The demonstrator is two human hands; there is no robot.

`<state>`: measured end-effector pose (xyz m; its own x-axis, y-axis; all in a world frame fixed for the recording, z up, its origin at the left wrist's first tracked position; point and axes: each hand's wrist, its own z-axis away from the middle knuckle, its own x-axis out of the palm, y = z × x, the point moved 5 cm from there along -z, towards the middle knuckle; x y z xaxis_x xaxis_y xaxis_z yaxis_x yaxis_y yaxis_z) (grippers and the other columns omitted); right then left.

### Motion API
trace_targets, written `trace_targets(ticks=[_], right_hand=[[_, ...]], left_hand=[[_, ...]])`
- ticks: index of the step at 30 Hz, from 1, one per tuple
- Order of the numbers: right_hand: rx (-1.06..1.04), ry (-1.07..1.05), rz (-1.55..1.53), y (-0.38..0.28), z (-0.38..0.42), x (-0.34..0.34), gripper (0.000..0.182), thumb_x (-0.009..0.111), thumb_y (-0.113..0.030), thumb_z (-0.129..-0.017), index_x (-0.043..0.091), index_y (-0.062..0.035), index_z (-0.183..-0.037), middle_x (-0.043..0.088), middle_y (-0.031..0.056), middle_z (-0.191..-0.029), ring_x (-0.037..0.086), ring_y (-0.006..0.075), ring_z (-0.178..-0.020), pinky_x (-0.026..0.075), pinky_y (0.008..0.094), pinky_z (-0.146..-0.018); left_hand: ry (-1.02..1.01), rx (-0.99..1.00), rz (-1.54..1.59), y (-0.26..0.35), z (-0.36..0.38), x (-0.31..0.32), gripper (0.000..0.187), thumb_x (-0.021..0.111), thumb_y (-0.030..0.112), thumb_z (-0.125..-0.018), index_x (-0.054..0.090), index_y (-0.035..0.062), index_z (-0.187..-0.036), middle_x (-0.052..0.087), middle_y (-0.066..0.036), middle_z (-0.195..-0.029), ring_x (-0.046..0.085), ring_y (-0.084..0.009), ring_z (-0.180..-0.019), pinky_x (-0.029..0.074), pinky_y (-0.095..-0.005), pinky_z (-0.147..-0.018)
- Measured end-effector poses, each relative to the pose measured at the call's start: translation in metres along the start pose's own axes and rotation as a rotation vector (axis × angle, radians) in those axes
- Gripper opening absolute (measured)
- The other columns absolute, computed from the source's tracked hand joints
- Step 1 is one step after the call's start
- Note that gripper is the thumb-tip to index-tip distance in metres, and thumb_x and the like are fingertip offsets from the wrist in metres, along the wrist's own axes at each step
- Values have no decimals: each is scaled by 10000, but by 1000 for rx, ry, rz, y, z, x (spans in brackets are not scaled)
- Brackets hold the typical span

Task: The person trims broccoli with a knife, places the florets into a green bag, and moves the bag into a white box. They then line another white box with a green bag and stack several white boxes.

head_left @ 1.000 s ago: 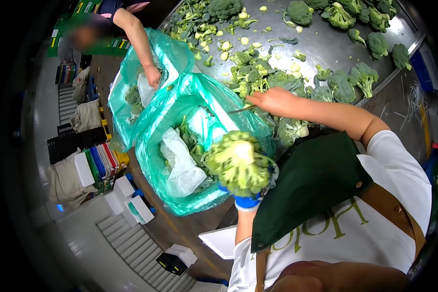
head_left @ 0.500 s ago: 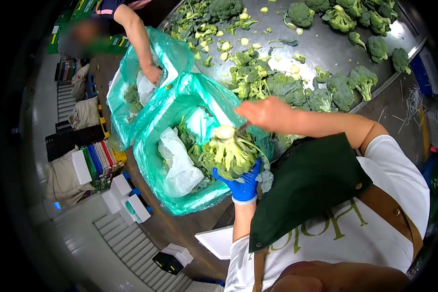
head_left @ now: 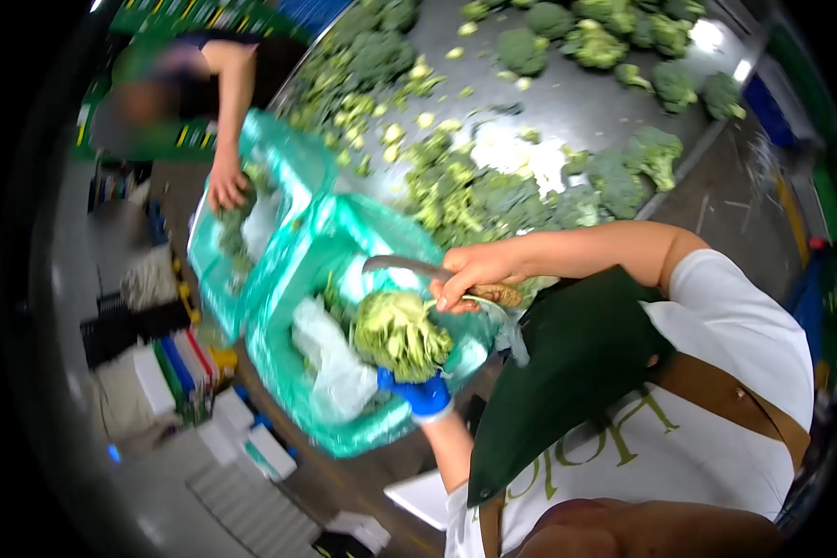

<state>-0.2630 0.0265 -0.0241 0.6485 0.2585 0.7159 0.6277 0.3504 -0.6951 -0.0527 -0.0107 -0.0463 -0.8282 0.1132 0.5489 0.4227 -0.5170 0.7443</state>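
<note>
My left hand, in a blue glove, is closed around the underside of a broccoli head with its cut stem side turned up. My right hand is bare and grips a knife by its wooden handle, the curved blade pointing left above the broccoli. By the right thumb runs a thin pale stalk, with a drooping grey-green leaf at its end. Beneath both hands stands a box lined with a green plastic bag, holding greens and a crumpled white plastic sheet.
A metal table carries broccoli heads, florets and cut stem pieces. Another person's hand reaches into a second green-lined box. White boxes and stacked crates stand on the floor at left.
My right hand has drawn back from the stem, bringing the knife blade into view. My left hand has moved left and down with the broccoli. The other person's hand has shifted left.
</note>
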Motion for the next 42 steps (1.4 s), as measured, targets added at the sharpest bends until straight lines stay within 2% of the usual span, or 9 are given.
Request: trace_targets(ticks=[6, 8, 10, 17, 20, 26, 29, 35, 42], right_hand=[[-236, 488, 1377, -33, 52, -68, 483, 770, -448, -768, 662, -23, -972, 670, 77, -728, 607, 229, -601, 477, 411, -584], [-535, 526, 1102, -28, 49, -52, 582, 772, -494, -763, 620, -28, -1076, 653, 76, -703, 610, 199, -563, 485, 370, -528], [-127, 420, 512, -19, 49, -42, 632, 760, -511, -783, 563, -23, -1132, 625, 73, -678, 592, 150, -505, 459, 304, -449], [-235, 632, -154, 13, 133, -140, 224, 676, -245, -916, 522, -82, -914, 435, -10, -492, 391, 74, -382, 258, 249, -356], [-330, 957, -187, 1, 203, -176, 185, 696, -203, -893, 636, -39, -952, 501, -6, -534, 423, 60, -405, 295, 227, -357], [-512, 1574, 145, -46, 386, -301, 356, 613, -417, -917, 598, -111, -735, 432, -58, -556, 378, 61, -444, 289, 251, -417], [-630, 1890, 183, -89, 455, -340, 356, 677, -425, -886, 688, -70, -922, 658, 28, -789, 495, 72, -557, 387, 227, -492], [-816, 1491, -13, -132, 469, -404, 414, 614, -139, -948, 520, -26, -1336, 626, 77, -1274, 410, 47, -566, 353, 181, -482], [-356, 1307, 307, -78, 252, -250, 355, 669, -131, -867, 605, -41, -1205, 707, 31, -1013, 435, 30, -555, 339, 162, -464]], left_hand=[[-25, 208, -248, 42, -16, -7, 632, 494, 317, -911, 346, 66, -1471, 443, -140, -1443, 465, -312, -1292, 366, -460, -1088], [-93, 229, -371, 26, -14, 25, 674, 539, 227, -890, 285, 76, -1496, 424, -139, -1447, 468, -312, -1284, 376, -442, -1077], [-178, 141, -480, 2, -13, 78, 827, 628, 220, -819, 220, 66, -1521, 340, -166, -1497, 400, -317, -1344, 332, -447, -1112], [-539, -111, -591, -61, -22, 149, 808, 637, 328, -887, 198, 186, -1551, 286, -120, -1547, 447, -319, -1295, 444, -444, -1002], [-558, -73, -789, -59, -26, 154, 735, 574, -2, -878, 253, 95, -1533, 310, -98, -1542, 492, -258, -1226, 437, -349, -991], [-317, 33, -700, -11, -47, 109, 461, 465, 236, -1012, 461, -37, -1382, 679, -151, -1028, 661, -185, -892, 491, -357, -925], [-111, 159, -718, 14, -54, 65, 390, 435, 166, -1025, 504, -45, -1346, 669, -133, -1025, 660, -167, -812, 500, -301, -831], [62, 305, -826, 80, -71, -47, 344, 510, 100, -989, 547, -15, -1311, 671, -120, -1086, 641, -167, -950, 515, -303, -869], [-269, 112, -1598, 60, -106, -146, 620, 760, 193, -786, 532, 63, -1348, 623, -188, -1235, 605, -332, -1134, 467, -405, -982]])
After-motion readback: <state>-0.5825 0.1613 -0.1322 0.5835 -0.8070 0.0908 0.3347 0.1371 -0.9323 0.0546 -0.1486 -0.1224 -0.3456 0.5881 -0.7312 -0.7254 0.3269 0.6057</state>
